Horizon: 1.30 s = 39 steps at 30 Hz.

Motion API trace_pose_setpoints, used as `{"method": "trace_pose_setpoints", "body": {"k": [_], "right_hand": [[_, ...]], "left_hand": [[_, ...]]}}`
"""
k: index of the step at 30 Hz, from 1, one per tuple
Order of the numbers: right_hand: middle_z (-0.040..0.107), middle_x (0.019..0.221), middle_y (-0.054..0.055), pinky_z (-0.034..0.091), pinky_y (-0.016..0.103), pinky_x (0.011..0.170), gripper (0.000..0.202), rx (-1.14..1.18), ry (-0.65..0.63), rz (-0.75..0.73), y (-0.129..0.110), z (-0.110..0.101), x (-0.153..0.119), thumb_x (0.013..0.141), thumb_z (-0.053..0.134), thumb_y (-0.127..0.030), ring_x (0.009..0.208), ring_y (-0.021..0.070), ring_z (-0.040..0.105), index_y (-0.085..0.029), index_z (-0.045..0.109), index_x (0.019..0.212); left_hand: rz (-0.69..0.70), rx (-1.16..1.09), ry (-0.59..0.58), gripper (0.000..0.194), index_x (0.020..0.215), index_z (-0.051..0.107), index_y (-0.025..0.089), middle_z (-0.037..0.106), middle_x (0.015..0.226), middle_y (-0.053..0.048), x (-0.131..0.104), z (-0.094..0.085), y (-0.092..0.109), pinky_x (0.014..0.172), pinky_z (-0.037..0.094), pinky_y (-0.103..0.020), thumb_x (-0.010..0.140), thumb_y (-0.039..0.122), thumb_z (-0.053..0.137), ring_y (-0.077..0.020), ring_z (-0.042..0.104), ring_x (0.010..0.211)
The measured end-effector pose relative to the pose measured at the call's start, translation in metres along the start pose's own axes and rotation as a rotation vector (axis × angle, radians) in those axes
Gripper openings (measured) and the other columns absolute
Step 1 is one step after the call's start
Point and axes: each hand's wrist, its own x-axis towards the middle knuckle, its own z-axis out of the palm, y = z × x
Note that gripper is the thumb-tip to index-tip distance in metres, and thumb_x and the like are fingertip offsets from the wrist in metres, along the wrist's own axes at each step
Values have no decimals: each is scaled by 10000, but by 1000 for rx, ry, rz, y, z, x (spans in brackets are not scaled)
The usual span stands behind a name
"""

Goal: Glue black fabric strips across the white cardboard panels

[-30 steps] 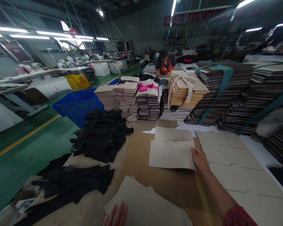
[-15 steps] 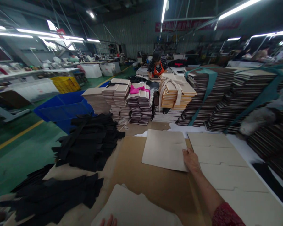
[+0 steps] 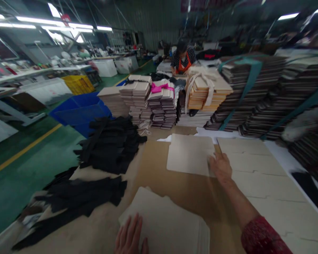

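My left hand (image 3: 129, 235) lies flat on a stack of beige board sheets (image 3: 172, 222) at the bottom of the view, fingers stretched out. At the right edge of a single beige panel (image 3: 189, 155) is my right hand (image 3: 222, 167). Its fingertips are smeared by motion, so whether they grip the panel is unclear. That panel lies on a brown cardboard sheet (image 3: 153, 169). Just right of my right hand, a row of overlapping beige panels (image 3: 259, 180) runs toward me.
Black strips (image 3: 112, 144) lie in piles on the left. Tied bundles (image 3: 163, 109) and tall strapped stacks (image 3: 251, 91) line the table's back. A blue bin (image 3: 81, 111) stands beyond, left. A person in an orange apron (image 3: 184, 61) works at the back.
The whole view has tilted down and turned slightly left. More of my left hand shows on the stack. My right hand stays by the panel's edge, its fingers now blurred.
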Motion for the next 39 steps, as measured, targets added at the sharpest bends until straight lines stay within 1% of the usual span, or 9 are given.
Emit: {"method": "trace_pose_setpoints", "body": {"k": [6,9,12,21,27,30,34,37,39], "right_hand": [[661,1033,97,460,345,922,424,174,-293,-270,2,4,-143,899,425,-509,981,220,602,-186,681,1001],[648,1019,160,454,456,929,559,206,-148,-213,18,16,-217,912,353,-603,983,281,582,-149,674,974],[626,1052,209,431,505,944,636,173,-13,-225,27,32,-256,919,346,-642,1023,321,546,-97,651,1039],[618,1061,207,445,500,921,679,236,-53,-174,0,50,-283,866,432,-700,1009,322,553,-94,576,1138],[682,957,128,522,422,817,415,359,-179,-308,-15,55,-340,925,485,-528,890,255,627,-170,665,1030],[680,1085,115,514,439,881,309,418,-186,-411,-23,50,-355,929,505,-442,1008,257,619,-234,733,950],[678,1138,91,479,461,941,255,529,-144,-437,-39,27,-343,913,523,-369,1095,274,595,-283,760,954],[723,931,61,522,337,803,304,661,-278,-181,-52,2,-311,894,538,-449,878,227,656,-232,739,965],[722,860,59,513,309,741,403,659,-244,57,-53,-14,-280,825,578,-555,813,231,644,-193,723,926]], "left_hand": [[-104,-104,-225,586,1448,400,181,437,1511,-96,8,-28,16,1143,275,-512,875,237,509,-301,301,1432],[-170,-113,-227,587,1445,400,171,398,1530,-123,7,-31,20,1140,254,-552,875,252,519,-334,259,1445],[-277,-117,-183,642,1447,369,99,321,1546,-207,9,-32,23,1099,297,-582,867,311,542,-383,234,1443],[-342,-171,-228,648,1421,408,143,367,1455,-218,6,-45,8,1016,391,-571,843,374,584,-394,355,1334],[-347,-144,-207,623,1426,372,164,359,1448,-194,-64,-75,-18,1028,397,-582,862,349,563,-390,341,1341],[-338,-126,-175,641,1466,288,209,349,1474,-170,-97,-84,-26,1056,381,-571,885,304,542,-377,303,1382],[-348,-119,-112,759,1519,151,236,342,1494,-172,-112,-81,-29,1072,364,-564,883,308,558,-372,287,1412],[-323,-94,-69,760,1538,118,248,396,1473,-168,-113,-73,-34,1042,402,-539,900,311,525,-357,350,1387],[-287,-61,-70,753,1546,109,267,447,1445,-161,-115,-66,-40,1008,432,-526,906,301,504,-349,423,1341]]}}
